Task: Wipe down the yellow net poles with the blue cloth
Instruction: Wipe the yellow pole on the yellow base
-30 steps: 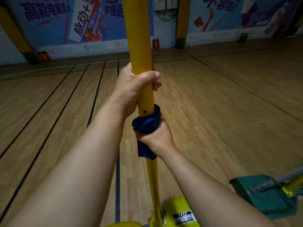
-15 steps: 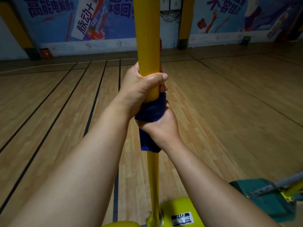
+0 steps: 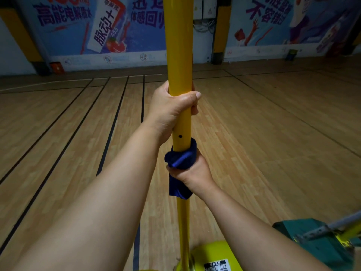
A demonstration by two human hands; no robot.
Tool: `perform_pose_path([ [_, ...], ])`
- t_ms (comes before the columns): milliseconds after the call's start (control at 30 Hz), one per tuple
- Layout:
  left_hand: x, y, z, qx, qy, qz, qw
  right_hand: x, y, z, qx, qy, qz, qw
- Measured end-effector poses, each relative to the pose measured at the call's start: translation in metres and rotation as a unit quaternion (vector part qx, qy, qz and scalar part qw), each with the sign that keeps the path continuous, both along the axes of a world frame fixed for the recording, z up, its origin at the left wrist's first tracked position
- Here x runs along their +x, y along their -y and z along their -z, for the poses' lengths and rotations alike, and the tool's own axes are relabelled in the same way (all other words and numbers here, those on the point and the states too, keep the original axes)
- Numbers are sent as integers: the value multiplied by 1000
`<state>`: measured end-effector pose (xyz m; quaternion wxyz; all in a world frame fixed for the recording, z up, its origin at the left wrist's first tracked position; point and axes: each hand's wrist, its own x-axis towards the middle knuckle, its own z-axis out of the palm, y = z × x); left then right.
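Mid-wipe: left hand (image 3: 172,110) grips the pole (image 3: 178,45), right hand (image 3: 192,173) clamps the cloth (image 3: 181,156) around it, lower stretch likely unwiped.

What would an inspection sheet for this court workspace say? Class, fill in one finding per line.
Surface: wooden court floor with dark lines.
Job's things: upright yellow pole; blue cloth wrapped round it.
Clutter: green base at lower right; yellow base at the pole's foot.
Hands: left hand grips bare pole; right hand grips the cloth below it.
Cables: wires under the wall boxes.
Surroundings: blue wall banners.
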<state>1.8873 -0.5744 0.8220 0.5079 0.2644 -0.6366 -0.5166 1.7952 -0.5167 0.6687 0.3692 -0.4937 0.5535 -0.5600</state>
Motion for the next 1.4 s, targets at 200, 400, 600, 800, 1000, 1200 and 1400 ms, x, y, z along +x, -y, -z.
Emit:
perform_pose_path([
  [200, 0, -7, 23, 34, 39, -1, 999, 2, -3, -7, 23, -9, 13, 1000],
  [400, 7, -6, 21, 31, 37, 40, 998, 1, 0, -34, -11, -38, 20, 999],
  [600, 4, -6, 24, 26, 20, 44, 999, -2, 3, -28, -20, -44, 7, 999],
  [800, 2, -3, 25, 20, 13, 46, 999, -2, -1, 2, -6, -11, -14, 1000],
  [1000, 3, -3, 25, 24, 8, 51, 998, -1, -5, 18, 29, 29, -18, 999],
  [1200, 2, -4, 25, 30, 6, 56, 998, 0, -2, -6, 16, 2, 5, 1000],
  [1400, 6, -3, 27, 36, 13, 67, 997, -1, 0, -39, -29, -7, 6, 1000],
])
